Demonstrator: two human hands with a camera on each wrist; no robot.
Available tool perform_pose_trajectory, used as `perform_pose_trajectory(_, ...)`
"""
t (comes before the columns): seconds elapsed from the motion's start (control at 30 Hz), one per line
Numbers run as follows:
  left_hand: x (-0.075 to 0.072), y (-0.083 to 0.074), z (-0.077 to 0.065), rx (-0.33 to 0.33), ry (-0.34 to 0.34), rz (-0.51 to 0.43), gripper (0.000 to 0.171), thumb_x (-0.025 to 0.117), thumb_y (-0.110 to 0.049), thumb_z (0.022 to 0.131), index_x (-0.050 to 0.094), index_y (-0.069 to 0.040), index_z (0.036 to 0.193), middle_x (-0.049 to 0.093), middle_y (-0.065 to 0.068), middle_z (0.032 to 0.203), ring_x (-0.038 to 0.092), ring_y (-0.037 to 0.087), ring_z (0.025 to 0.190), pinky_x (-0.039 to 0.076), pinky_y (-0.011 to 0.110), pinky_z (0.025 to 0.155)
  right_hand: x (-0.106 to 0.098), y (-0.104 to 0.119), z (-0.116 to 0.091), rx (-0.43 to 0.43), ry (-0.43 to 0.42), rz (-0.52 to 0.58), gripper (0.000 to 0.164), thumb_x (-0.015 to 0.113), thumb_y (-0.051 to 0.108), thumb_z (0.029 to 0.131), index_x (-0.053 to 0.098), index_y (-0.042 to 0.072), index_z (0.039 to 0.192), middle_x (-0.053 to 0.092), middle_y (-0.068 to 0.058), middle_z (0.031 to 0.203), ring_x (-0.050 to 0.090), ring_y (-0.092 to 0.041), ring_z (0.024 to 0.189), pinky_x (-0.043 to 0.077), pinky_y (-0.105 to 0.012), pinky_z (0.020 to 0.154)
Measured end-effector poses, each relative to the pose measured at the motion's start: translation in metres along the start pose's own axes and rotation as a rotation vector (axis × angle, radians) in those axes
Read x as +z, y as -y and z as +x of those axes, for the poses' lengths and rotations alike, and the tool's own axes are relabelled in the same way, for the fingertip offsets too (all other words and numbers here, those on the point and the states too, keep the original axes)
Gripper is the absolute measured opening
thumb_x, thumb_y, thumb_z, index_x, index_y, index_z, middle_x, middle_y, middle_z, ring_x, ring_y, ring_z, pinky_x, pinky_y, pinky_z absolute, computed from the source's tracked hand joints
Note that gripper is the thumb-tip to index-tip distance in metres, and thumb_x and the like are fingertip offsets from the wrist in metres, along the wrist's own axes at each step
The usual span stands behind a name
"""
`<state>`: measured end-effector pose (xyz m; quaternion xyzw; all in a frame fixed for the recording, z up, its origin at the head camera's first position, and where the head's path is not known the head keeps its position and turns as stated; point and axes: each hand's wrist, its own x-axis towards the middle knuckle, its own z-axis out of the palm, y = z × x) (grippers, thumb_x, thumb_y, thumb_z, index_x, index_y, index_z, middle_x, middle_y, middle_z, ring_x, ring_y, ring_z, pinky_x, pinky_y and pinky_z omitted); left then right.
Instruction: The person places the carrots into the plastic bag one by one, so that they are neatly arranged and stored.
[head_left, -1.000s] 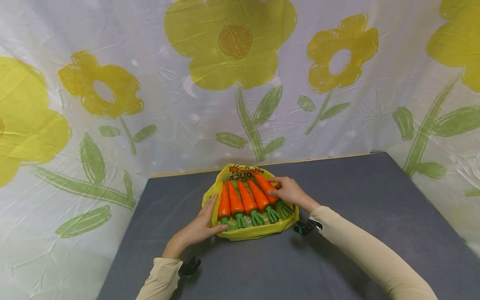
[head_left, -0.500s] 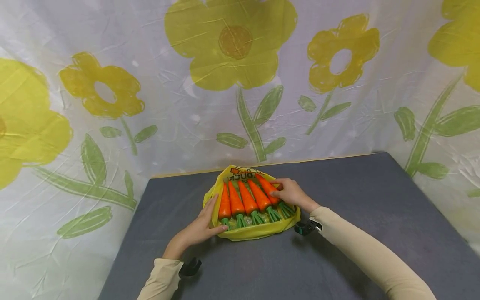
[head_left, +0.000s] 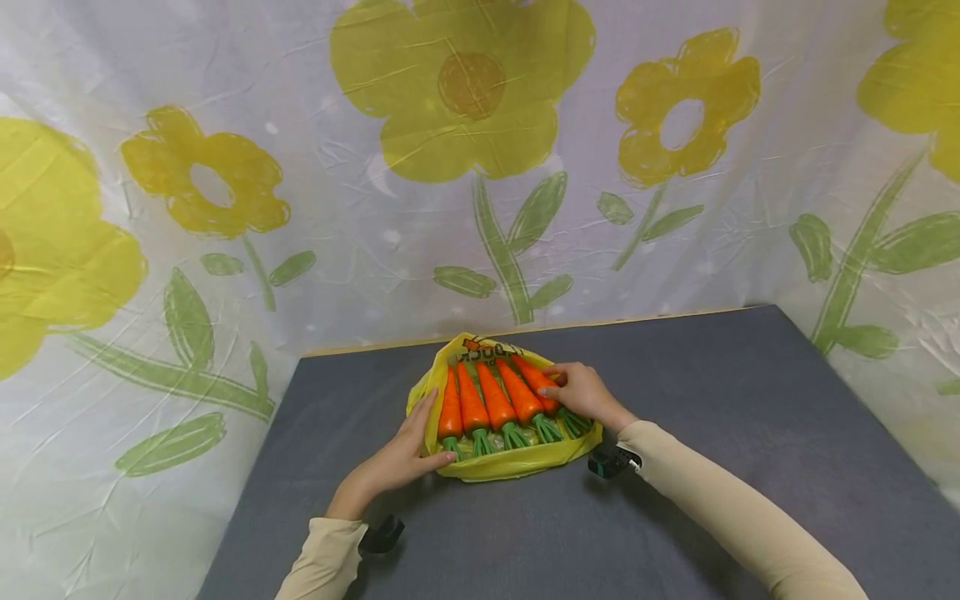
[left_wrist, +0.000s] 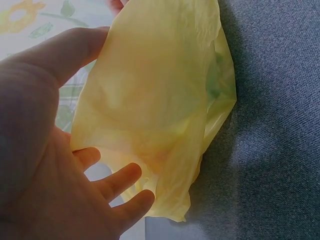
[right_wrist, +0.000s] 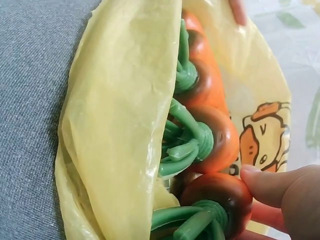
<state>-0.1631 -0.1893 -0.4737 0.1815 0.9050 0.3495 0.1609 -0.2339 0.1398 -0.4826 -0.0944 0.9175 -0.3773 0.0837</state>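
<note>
Several orange carrots point(head_left: 495, 402) with green tops lie side by side in a yellow plastic bag point(head_left: 506, 468), tips pointing to the back. At the bag's right side my right hand point(head_left: 588, 393) holds the rightmost carrot point(head_left: 534, 377); in the right wrist view the thumb presses that carrot point(right_wrist: 220, 190) by its thick end, with fingers partly hidden beyond it. My left hand point(head_left: 397, 458) rests against the bag's left edge. Its thumb touches the front rim, and the left wrist view has the fingers point(left_wrist: 120, 181) spread and fairly straight beside the yellow plastic point(left_wrist: 150, 90).
A dark grey tabletop point(head_left: 675, 375) lies beneath the bag. Behind and at both sides hangs a pale cloth point(head_left: 360, 250) printed with yellow flowers. Small dark wrist devices point(head_left: 382, 533) sit under both wrists. The bag's back wall carries a printed duck point(right_wrist: 262, 140).
My right hand has shifted slightly to the right and lower, still on the rightmost carrot. The bag's back edge has sunk a little. My left hand has barely moved.
</note>
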Motion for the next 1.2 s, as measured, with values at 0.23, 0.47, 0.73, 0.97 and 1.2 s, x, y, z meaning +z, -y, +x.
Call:
perform_pose_trajectory(0.23,0.000,0.001,0.000,-0.005,0.000,0.001,0.105,0.069,-0.040,0.092,-0.008,-0.019,0.160,-0.003,0.018,0.167,0.004,0.041,0.154,0.021,0.064,0.118,0.004,-0.002,0.001,-0.018,-0.026,0.001,0.043,0.071,0.026,0.092,0.065,0.006,0.130,0.072,-0.018,0.117,0.069,-0.032,0.105,0.057,-0.043,0.086)
perform_pose_trajectory(0.47,0.000,0.002,-0.002,-0.013,0.008,-0.009,0.106,0.069,-0.044,0.091,-0.008,-0.021,0.160,-0.005,0.017,0.167,0.003,0.040,0.155,0.021,0.063,0.118,0.005,-0.001,-0.002,-0.028,-0.039,0.014,0.044,0.071,0.026,0.092,0.065,0.005,0.130,0.072,-0.018,0.117,0.070,-0.031,0.104,0.057,-0.042,0.084)
perform_pose_trajectory(0.73,0.001,0.000,-0.003,-0.016,0.003,-0.010,0.106,0.069,-0.045,0.091,-0.008,-0.025,0.160,-0.006,0.018,0.167,0.001,0.041,0.155,0.020,0.066,0.118,0.000,0.003,-0.008,-0.033,-0.039,0.011,0.044,0.069,0.030,0.093,0.065,0.006,0.131,0.072,-0.018,0.119,0.069,-0.032,0.105,0.057,-0.044,0.085)
perform_pose_trajectory(0.97,-0.003,-0.006,-0.008,0.009,-0.021,0.040,0.104,0.069,-0.047,0.090,-0.004,-0.025,0.161,-0.006,0.017,0.167,-0.001,0.044,0.154,0.017,0.071,0.115,-0.008,0.003,-0.016,-0.040,-0.031,0.002,0.047,0.067,0.031,0.094,0.062,0.006,0.134,0.071,-0.019,0.118,0.069,-0.032,0.104,0.057,-0.043,0.082)
perform_pose_trajectory(1.2,-0.009,-0.014,-0.013,0.118,-0.135,0.197,0.104,0.073,-0.039,0.090,0.002,-0.012,0.161,-0.006,0.015,0.168,0.003,0.046,0.152,0.013,0.073,0.114,-0.025,0.005,-0.032,-0.096,-0.052,0.002,0.048,0.065,0.031,0.096,0.060,0.008,0.137,0.069,-0.018,0.124,0.068,-0.032,0.106,0.057,-0.045,0.085)
